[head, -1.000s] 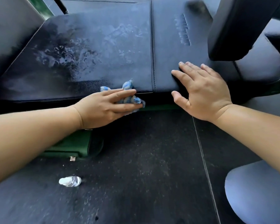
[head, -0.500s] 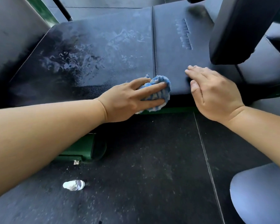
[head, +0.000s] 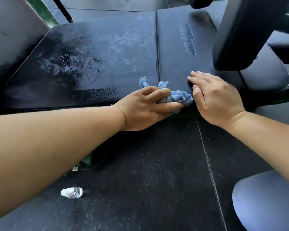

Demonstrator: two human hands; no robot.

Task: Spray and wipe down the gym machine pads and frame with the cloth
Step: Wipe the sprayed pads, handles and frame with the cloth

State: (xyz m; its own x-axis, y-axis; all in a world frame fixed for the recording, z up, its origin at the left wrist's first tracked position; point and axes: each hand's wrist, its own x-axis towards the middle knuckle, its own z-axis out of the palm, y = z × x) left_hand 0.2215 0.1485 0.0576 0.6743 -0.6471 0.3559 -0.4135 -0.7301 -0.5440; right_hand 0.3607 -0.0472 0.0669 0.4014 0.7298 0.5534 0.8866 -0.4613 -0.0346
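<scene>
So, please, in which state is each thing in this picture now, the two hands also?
pad: left section wet, with spray streaks.
cloth: bunched up, at the pad's front edge.
left hand: grips the cloth, fingers curled round it.
right hand: flat on the pad, fingers straight.
small clear bottle: lying on its side on the floor, untouched.

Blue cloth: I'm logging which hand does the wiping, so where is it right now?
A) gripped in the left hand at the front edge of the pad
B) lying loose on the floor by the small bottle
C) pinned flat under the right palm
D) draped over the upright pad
A: the left hand has its fingers curled round the cloth at the front edge of the pad, while the right hand rests open beside it.
</scene>
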